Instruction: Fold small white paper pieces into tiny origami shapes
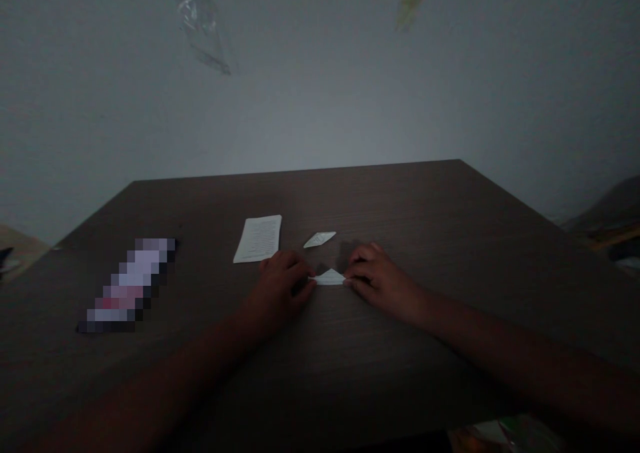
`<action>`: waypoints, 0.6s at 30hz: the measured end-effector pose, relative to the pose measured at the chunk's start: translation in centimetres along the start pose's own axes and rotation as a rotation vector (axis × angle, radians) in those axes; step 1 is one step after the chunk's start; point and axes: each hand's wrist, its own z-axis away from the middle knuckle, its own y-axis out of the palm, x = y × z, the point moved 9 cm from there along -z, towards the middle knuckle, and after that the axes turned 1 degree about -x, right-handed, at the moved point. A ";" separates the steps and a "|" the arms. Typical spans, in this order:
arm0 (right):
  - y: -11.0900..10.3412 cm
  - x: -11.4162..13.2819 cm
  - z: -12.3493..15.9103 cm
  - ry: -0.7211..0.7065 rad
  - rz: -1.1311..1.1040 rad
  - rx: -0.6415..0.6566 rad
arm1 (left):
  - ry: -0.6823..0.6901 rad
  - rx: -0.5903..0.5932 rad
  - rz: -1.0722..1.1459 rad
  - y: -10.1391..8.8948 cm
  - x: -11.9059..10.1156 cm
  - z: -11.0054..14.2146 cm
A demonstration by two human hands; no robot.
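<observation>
Head view: nearest you, the front edge of the bench (pixel 325 386) leaves a band of bare surface before the folded paper (pixel 331 278), which sits between your hands. The fingers of your left hand (pixel 280 283) and right hand (pixel 380 280) are closed on its opposite ends, its peak pointing away from you. Uneven pull from either side could skew the crease or tear a thin tip, and dim light could hide a misaligned edge. Your left hand is right by the printed sheets (pixel 260 238); contact is unclear, but swinging outward could shove them. The pixelated flat object (pixel 130 283) limits farther leftward travel; the right offers wider room. Just beyond your hands lies a second folded piece (pixel 320 239), easily nudged by reaching forward, with the wall (pixel 325 106) past the far edge.
</observation>
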 end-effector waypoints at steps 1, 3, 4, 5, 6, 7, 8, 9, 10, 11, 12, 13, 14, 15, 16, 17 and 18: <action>0.0 0.0 0.0 0.003 0.000 -0.001 | -0.008 0.004 -0.001 0.0 0.1 0.0; 0.0 -0.1 0.0 0.009 0.004 -0.002 | -0.017 0.017 -0.002 0.2 0.1 0.0; 0.0 -0.1 0.0 0.010 0.005 -0.006 | -0.017 0.019 -0.004 0.2 0.1 0.0; 0.0 -0.1 0.0 0.011 0.005 -0.011 | -0.014 0.022 -0.006 0.3 0.1 0.0; 0.0 0.0 0.0 0.011 0.002 -0.015 | -0.010 0.025 -0.007 0.4 0.0 0.0; 0.0 0.0 0.0 0.011 -0.001 -0.018 | -0.004 0.029 -0.007 0.5 0.0 0.0; 0.0 0.0 0.0 0.014 -0.004 -0.022 | 0.000 0.032 -0.004 0.6 -0.1 0.0; 0.0 0.0 0.0 0.016 -0.006 -0.022 | 0.002 0.039 0.001 0.7 -0.2 -0.1; 0.1 -0.1 -0.1 0.017 -0.008 -0.018 | 0.001 0.044 0.006 0.8 -0.2 -0.1; 0.2 -0.1 -0.1 0.020 -0.009 -0.016 | -0.002 0.049 0.013 0.9 -0.3 -0.2; 0.3 -0.2 -0.1 0.023 -0.010 -0.014 | -0.005 0.056 0.020 1.0 -0.3 -0.2; 0.4 -0.3 -0.2 0.024 -0.011 -0.010 | -0.006 0.061 0.029 1.0 -0.3 -0.3; 0.4 -0.3 -0.2 0.022 -0.013 -0.007 | -0.008 0.063 0.039 1.0 -0.3 -0.3; 0.4 -0.3 -0.2 0.020 -0.015 -0.008 | -0.009 0.062 0.050 1.0 -0.4 -0.3; 0.4 -0.3 -0.1 0.019 -0.016 -0.013 | -0.008 0.060 0.060 1.0 -0.3 -0.3; 0.3 -0.3 -0.1 0.017 -0.017 -0.019 | -0.007 0.059 0.069 1.0 -0.3 -0.3; 0.3 -0.2 -0.1 0.015 -0.017 -0.025 | -0.005 0.057 0.076 0.9 -0.3 -0.2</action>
